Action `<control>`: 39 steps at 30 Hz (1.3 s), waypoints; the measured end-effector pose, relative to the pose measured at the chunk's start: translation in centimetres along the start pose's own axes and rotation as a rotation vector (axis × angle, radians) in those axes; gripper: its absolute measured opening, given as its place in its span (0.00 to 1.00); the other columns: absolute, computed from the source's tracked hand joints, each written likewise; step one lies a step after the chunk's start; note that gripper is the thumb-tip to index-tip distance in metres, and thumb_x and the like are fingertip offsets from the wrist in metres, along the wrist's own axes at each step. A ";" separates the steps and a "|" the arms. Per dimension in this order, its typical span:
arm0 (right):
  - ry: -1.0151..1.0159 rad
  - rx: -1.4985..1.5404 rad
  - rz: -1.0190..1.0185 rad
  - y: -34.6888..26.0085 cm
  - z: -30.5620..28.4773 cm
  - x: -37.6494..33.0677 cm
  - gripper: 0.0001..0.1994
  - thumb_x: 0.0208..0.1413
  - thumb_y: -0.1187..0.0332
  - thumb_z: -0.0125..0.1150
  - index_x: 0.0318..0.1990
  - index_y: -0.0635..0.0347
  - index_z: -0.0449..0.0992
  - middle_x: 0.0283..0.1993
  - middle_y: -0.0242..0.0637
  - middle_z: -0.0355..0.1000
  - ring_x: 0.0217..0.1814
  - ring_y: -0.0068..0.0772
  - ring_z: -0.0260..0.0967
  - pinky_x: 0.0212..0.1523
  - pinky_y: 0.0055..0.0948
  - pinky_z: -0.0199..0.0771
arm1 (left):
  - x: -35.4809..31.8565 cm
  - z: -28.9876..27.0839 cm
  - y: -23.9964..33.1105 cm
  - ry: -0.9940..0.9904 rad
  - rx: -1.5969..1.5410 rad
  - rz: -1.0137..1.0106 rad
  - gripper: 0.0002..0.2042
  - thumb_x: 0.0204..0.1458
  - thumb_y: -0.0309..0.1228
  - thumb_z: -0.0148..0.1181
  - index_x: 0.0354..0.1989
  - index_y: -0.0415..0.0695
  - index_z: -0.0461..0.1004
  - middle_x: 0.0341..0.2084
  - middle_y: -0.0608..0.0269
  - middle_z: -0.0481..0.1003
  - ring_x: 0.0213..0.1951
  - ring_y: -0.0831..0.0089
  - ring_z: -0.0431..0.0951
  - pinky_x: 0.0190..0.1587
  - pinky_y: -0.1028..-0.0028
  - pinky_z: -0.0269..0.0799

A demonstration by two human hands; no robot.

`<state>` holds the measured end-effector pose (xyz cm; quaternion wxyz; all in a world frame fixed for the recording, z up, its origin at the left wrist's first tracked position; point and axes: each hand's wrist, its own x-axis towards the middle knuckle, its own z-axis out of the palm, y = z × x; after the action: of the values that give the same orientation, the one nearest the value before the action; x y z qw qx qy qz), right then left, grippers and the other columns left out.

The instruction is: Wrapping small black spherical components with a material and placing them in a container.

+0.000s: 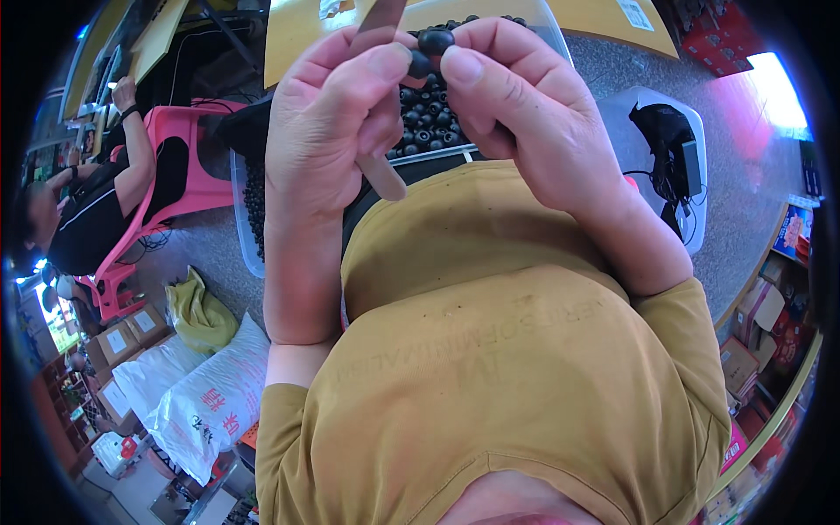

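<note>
Left hand point(328, 131): we raised it, fingers curled round a flat stick point(378, 105).
Right hand point(516, 105): our fingertips pinched a small black rubber piece point(435, 40).
Below: clear bin point(560, 35) of black pieces.

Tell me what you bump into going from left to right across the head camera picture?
Person on a pink chair → white sacks → left hand holding a flat stick → small black part → right hand → clear bin with black cables → cardboard boxes.

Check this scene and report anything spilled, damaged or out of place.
Nothing stands out. Both hands, left and right, pinch a small black rounded part above a clear plastic tray of similar black parts. The left grip also holds a flat grey stick. No spill shows.
</note>
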<state>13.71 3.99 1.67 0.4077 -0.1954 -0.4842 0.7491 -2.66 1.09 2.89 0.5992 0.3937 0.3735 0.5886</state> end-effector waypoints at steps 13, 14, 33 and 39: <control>0.076 0.078 0.209 -1.3 -0.5 0.1 0.10 0.57 0.61 0.50 0.37 0.58 0.66 0.23 0.24 0.59 0.20 0.13 0.53 0.19 0.12 0.51 | -0.3 0.7 0.0 0.056 0.216 -0.010 0.11 0.48 0.32 0.58 0.35 0.38 0.71 0.21 0.75 0.68 0.14 0.94 0.57 0.15 0.90 0.48; 0.081 0.129 0.223 -1.3 -0.6 0.1 0.10 0.58 0.60 0.48 0.36 0.57 0.65 0.23 0.26 0.60 0.20 0.15 0.54 0.18 0.13 0.51 | -0.3 0.7 0.0 0.056 0.216 -0.009 0.11 0.48 0.32 0.58 0.35 0.38 0.71 0.21 0.75 0.68 0.14 0.94 0.57 0.15 0.90 0.48; -0.064 0.434 0.250 -0.7 0.1 -0.2 0.14 0.60 0.60 0.41 0.43 0.61 0.67 0.20 0.23 0.57 0.13 0.12 0.45 0.14 0.14 0.45 | -0.1 1.2 -1.8 0.036 0.986 0.767 0.10 0.42 0.32 0.63 0.32 0.40 0.75 0.16 0.65 0.68 0.20 0.71 0.68 0.24 0.77 0.66; -0.019 0.312 0.196 -0.6 0.5 -0.4 0.15 0.60 0.60 0.42 0.41 0.65 0.68 0.18 0.23 0.53 0.13 0.13 0.46 0.14 0.14 0.45 | -0.5 1.4 -1.4 0.064 1.308 0.904 0.08 0.43 0.31 0.63 0.22 0.42 0.70 0.13 0.64 0.65 0.16 0.71 0.66 0.17 0.76 0.63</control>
<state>13.86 3.50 2.40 0.3535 -0.1693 -0.3446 0.8530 -0.81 0.57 2.18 -0.0617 0.7620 0.4644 0.4471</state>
